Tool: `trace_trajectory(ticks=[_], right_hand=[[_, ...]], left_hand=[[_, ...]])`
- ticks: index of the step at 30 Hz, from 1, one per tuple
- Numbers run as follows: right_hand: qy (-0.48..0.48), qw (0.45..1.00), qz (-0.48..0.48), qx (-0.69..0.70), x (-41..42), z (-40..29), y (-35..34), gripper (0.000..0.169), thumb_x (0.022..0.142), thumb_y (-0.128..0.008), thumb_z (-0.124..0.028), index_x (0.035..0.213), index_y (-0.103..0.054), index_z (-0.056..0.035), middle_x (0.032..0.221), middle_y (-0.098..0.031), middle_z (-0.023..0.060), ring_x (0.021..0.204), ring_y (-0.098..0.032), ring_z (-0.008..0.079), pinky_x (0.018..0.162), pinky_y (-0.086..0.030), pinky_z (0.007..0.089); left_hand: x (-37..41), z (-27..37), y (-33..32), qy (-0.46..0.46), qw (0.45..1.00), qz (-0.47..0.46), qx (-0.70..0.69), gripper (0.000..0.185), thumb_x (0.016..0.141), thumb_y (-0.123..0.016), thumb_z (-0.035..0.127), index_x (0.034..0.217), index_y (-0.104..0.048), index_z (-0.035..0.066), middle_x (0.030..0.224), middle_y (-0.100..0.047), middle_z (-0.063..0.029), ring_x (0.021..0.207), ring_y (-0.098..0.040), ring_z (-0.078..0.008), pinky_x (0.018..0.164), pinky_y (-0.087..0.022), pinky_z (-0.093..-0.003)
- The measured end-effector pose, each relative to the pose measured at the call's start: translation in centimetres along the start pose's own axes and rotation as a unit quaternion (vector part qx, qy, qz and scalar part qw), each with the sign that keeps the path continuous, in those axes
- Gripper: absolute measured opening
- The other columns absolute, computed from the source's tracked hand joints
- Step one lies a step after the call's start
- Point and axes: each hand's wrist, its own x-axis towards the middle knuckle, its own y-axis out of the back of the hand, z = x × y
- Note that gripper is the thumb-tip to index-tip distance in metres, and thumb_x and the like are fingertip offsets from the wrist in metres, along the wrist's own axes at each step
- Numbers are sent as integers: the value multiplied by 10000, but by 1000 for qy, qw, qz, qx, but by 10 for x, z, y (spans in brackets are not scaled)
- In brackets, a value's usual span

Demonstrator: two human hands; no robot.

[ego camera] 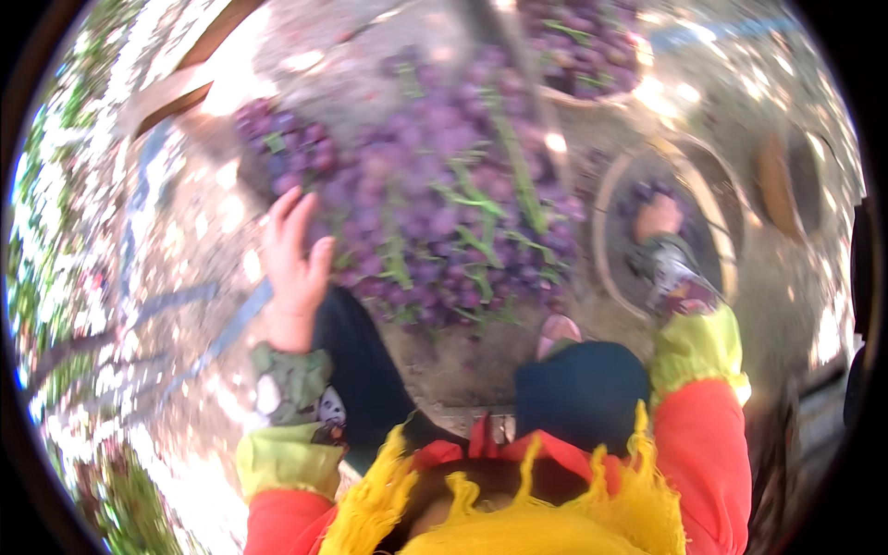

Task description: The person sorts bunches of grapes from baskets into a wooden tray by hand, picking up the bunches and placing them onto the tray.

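A large heap of purple grapes [444,208] with green stems or strips lies on the ground before me, blurred. My left hand [295,263] is raised at the heap's left edge, fingers apart, holding nothing. Just above it is a darker grape bunch [288,149]. My right hand [659,216] reaches into a round, pale-rimmed basket [607,267] on the right. Dark grapes [645,194] show around its fingers; whether they are gripped cannot be made out. The basket has an arched handle [711,215].
A fuller container of grapes [583,48] stands at the top right. Farther right is a brown, bowl-like container [777,187]. A brown box-like object [173,104] lies at the upper left. Blue strips [236,326] cross the ground at left. My knees flank the heap's near side.
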Motion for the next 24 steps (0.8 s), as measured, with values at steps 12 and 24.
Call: trace_trajectory(ticks=[12, 24], right_hand=[[67, 986, 63, -136, -23, 41, 12, 199, 862, -496, -197, 972, -662, -190, 997, -548, 24, 1003, -498, 226, 843, -366, 436], [68, 930, 255, 254, -126, 45, 161, 46, 856, -595, -129, 879, -605, -91, 857, -588, 96, 809, -584, 309, 674, -462, 387]], left_hand=[[-6, 9, -6, 27, 999, 13, 24, 226, 781, -680, 135, 996, -642, 75, 1226, -536, -146, 1078, -542, -320, 903, -436, -391], [-10, 31, 6, 25, 996, 76, -45, 286, 748, -683, 121, 1023, -635, 59, 1167, -569, -139, 1060, -543, -340, 898, -428, -405]])
